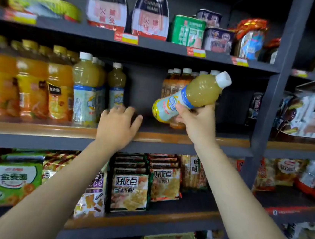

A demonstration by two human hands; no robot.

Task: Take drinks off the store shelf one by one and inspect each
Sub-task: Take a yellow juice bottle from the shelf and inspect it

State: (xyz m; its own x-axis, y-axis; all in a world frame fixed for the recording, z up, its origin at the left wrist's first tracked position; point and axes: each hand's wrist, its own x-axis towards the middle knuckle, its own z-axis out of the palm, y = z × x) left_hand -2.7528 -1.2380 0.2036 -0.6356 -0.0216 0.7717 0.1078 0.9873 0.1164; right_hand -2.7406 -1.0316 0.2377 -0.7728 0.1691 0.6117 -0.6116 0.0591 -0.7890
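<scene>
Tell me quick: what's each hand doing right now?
Left hand: open, resting on the shelf edge, holding nothing.
Right hand: gripping the tilted pale yellow drink bottle.

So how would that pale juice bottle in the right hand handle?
The bottle looks full nearly to its white cap, so probably fairly heavy. The right hand grips its smooth label, so it may slip. Round body: likely rolls if laid down.

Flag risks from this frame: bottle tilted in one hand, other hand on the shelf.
1. The right hand grips the pale juice bottle only at its label, tilted with the cap up and to the right; it might slip or swing.
2. The bottle's base hangs just in front of the amber bottles; a careless move could topple one.
3. The left hand rests on the shelf edge close to a standing pale bottle and might bump it.
</scene>
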